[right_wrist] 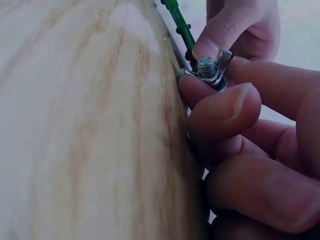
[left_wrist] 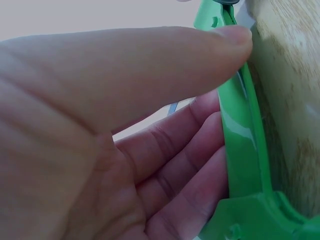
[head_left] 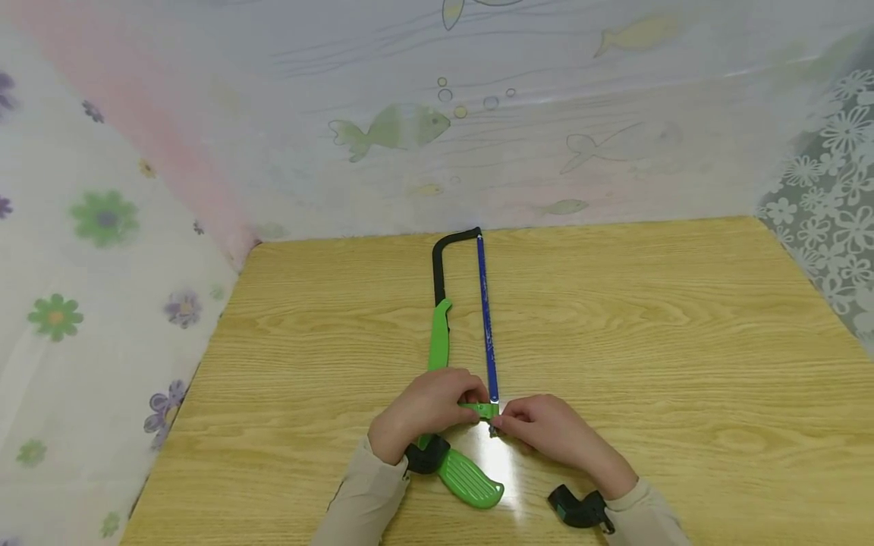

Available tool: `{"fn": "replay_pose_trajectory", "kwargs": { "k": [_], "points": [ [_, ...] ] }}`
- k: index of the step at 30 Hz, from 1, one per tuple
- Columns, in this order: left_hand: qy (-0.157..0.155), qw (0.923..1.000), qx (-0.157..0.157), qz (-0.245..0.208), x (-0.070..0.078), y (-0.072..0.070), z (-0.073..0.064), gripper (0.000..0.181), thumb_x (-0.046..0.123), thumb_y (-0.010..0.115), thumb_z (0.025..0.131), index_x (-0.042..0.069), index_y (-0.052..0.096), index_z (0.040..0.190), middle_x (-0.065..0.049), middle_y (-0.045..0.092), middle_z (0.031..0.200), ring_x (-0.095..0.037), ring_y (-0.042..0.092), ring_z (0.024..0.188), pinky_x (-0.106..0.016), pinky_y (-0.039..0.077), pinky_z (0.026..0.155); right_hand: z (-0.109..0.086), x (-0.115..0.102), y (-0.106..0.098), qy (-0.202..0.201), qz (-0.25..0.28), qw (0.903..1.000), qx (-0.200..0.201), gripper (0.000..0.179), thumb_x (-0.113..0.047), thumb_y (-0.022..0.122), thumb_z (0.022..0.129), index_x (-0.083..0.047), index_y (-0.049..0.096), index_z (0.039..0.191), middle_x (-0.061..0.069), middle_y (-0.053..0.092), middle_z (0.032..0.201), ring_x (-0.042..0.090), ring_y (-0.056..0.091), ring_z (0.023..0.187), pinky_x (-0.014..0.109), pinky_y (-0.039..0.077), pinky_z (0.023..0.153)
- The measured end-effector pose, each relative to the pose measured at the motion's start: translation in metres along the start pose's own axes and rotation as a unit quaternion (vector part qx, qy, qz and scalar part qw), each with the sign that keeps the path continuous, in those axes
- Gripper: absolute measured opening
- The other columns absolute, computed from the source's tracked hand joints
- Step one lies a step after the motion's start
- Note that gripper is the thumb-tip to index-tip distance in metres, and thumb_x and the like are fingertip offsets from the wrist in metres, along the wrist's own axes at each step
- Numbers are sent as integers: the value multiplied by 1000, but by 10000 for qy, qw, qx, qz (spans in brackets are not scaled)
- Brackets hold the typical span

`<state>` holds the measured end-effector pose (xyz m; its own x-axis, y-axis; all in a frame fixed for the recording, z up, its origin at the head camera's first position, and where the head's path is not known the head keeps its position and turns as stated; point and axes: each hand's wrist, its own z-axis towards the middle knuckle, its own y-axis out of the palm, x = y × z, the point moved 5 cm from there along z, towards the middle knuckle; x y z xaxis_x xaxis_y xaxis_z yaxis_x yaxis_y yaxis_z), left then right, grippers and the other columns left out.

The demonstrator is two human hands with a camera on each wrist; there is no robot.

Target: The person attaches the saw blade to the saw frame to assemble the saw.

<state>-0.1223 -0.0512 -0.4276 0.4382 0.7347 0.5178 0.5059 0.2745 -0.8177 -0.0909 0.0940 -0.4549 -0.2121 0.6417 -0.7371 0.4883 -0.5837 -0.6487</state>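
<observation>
A hacksaw lies on the table, with a black front bow [head_left: 438, 265], a green frame [head_left: 439, 337] and a blue blade [head_left: 487, 318] at its right. My left hand [head_left: 432, 403] grips the green crosspiece [left_wrist: 240, 120] near the blade's lower end, thumb on one side and fingers on the other. Below that wrist the ribbed green handle [head_left: 473, 481] shows. At the blade's near end, my right hand [head_left: 549, 431] pinches a silver wing nut [right_wrist: 221, 62] on a threaded bolt [right_wrist: 205, 64]. The fingertips hide part of the nut.
The wood-grain table [head_left: 649, 326] carries the saw. A pale curtain with fish drawings [head_left: 410, 127] hangs behind it, and a flowered sheet [head_left: 102, 220] borders the left. Black wrist cameras [head_left: 579, 508] sit under both wrists, close to the tabletop.
</observation>
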Motion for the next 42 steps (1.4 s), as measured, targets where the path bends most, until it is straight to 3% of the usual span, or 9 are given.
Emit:
{"fn": "replay_pose_trajectory", "kwargs": {
  "k": [9,42],
  "points": [
    [-13,10000,-22,-24,0,-1,-1,15,22,68,78,23,64,93,15,53,81,-4,48,75,-20,39,66,0,-4,0,287,-405,9983,297,32,-58,48,82,-33,55,63,-17,42,49,2,41,49,22,34,51],
    [-17,10000,-30,-38,0,0,0,15,23,69,78,23,64,92,15,53,81,-3,48,75,-20,39,67,-2,-5,-1,390,-330,9986,124,29,-54,52,82,-32,55,63,-17,40,47,2,41,49,22,34,51]
  ]
}}
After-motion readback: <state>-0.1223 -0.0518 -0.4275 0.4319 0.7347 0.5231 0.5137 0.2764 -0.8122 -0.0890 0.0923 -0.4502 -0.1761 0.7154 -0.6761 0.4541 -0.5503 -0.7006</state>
